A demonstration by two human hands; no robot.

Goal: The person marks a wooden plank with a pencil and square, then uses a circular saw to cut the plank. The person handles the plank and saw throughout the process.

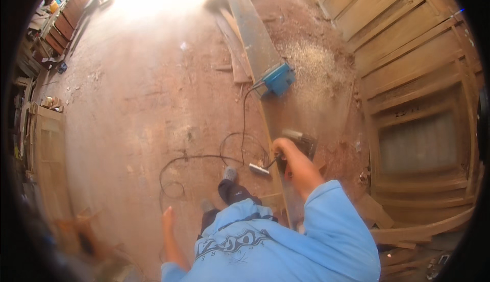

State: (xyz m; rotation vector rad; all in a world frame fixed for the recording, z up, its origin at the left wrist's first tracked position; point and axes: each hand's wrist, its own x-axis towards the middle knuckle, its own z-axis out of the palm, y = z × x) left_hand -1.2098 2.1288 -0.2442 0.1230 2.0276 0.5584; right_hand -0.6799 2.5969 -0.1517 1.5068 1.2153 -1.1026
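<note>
My right hand (pixel 280 146) is closed over the long wooden board (pixel 282 185), its fingers wrapped round a dark stem. Joined to that stem, a short silver bar (pixel 259 169) sticks out past the board's left edge. Just beyond my wrist is a dark tool with a metal plate (pixel 305 142), blurred and partly covered by my forearm. Low on the left hangs my left hand (pixel 168 216), away from the board; its fingers are too small and blurred to read. Farther up the board rests a blue corded power tool (pixel 279 79), which looks like an electric planer.
A black cord (pixel 189 157) loops over the dusty floor near my feet. Wood shavings (pixel 316 65) lie right of the board. Panelled wooden doors or frames (pixel 416 98) line the right side. A cluttered shelf (pixel 58 26) and a wooden panel (pixel 50 144) stand left.
</note>
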